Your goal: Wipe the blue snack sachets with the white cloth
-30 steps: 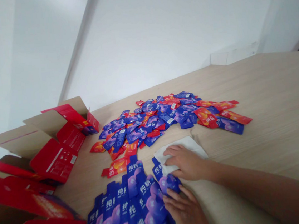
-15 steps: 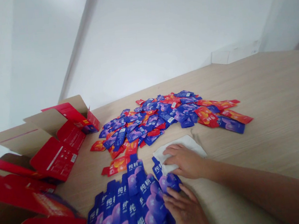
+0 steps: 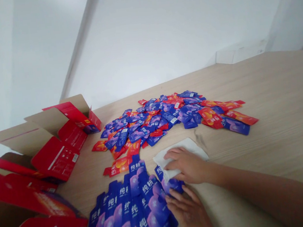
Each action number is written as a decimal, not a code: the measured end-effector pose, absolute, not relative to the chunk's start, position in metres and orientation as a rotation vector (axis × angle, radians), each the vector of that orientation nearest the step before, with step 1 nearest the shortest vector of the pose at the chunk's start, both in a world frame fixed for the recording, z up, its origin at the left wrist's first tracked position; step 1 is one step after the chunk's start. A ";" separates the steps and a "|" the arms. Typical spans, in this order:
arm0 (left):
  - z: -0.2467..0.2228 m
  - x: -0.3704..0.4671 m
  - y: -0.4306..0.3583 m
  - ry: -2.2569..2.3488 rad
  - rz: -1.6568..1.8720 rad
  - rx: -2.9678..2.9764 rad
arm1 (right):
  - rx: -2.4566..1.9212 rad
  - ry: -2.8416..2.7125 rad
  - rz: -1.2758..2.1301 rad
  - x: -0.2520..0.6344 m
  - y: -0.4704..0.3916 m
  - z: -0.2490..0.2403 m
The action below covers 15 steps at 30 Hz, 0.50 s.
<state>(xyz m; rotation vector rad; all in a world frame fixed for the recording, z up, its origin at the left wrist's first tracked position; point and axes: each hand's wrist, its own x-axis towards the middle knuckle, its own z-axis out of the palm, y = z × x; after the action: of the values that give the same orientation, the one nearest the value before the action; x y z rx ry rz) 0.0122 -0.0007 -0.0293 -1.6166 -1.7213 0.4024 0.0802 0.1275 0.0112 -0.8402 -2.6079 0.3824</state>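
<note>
My right hand (image 3: 186, 164) presses a white cloth (image 3: 195, 147) down with bent fingers, its thumb side lowest. The cloth's lower edge covers part of a purple-blue sachet (image 3: 166, 184) with white lettering. My left hand (image 3: 192, 214) lies palm down on that sachet's lower end, fingers stretched out and resting on it. To the left, several purple-blue sachets (image 3: 134, 206) lie face up in overlapping rows, close against the left fingertips. Whether the covered sachet is dirty cannot be seen.
A loose heap of purple-blue and orange-red sachets (image 3: 152, 120) spreads across the wooden table (image 3: 282, 113) beyond my hands. Open red cardboard boxes (image 3: 55, 159) stand along the left side. A white box-like fixture (image 3: 240, 53) sits at the wall.
My right hand has moved the cloth slightly to the left and downward, over the upper part of the sachet. My left hand has stayed almost still.
</note>
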 end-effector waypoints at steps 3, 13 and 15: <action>-0.030 0.011 0.000 -1.724 0.369 -1.628 | -0.910 -2.580 0.345 0.084 0.130 0.013; -0.043 0.018 0.001 -1.875 0.470 -1.600 | -0.696 -2.663 0.410 0.077 0.120 0.012; -0.047 0.019 0.002 -1.867 0.512 -1.603 | -0.808 -2.641 0.392 0.079 0.125 0.012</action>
<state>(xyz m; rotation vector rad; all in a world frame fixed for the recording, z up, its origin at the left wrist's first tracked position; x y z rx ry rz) 0.0192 0.0019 -0.0473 -1.6033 -1.8673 0.5117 0.0786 0.1252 0.0117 -0.8084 -2.6410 0.3924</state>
